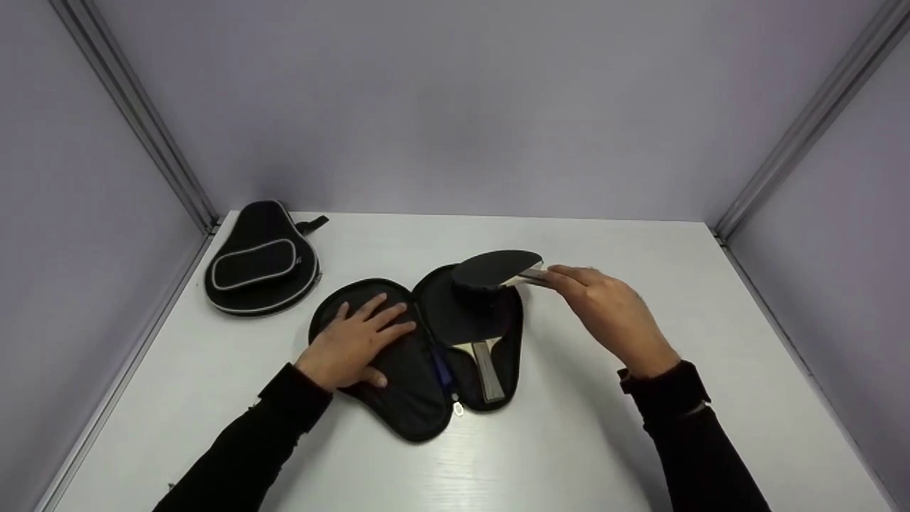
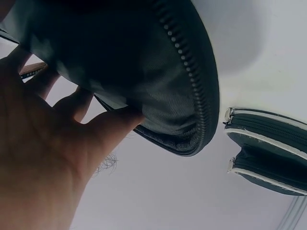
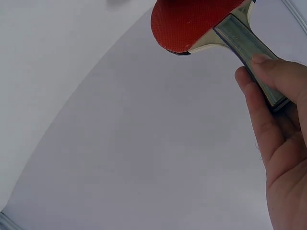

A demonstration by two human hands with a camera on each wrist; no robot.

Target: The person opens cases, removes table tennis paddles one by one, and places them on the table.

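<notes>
My right hand [image 1: 611, 313] grips a table tennis paddle [image 1: 498, 268] by its handle, holding it tilted above the right half of an unzipped paddle case [image 1: 409, 412]. The held paddle's black face shows in the head view, its red face [image 3: 192, 21] in the right wrist view. In the case's right half lies a second paddle [image 1: 489, 373], black side up, its top partly covered by the held one. My left hand [image 1: 352, 345], fingers spread, rests on the inside of the case's left half. In the left wrist view the case's zipper edge [image 2: 189, 72] curves past that hand.
Another black paddle case [image 1: 266, 263] with white piping and a front pocket lies at the table's back left, its strap [image 1: 313, 225] sticking out to the right. The white table [image 1: 604, 455] is bounded by grey panels at the back and both sides.
</notes>
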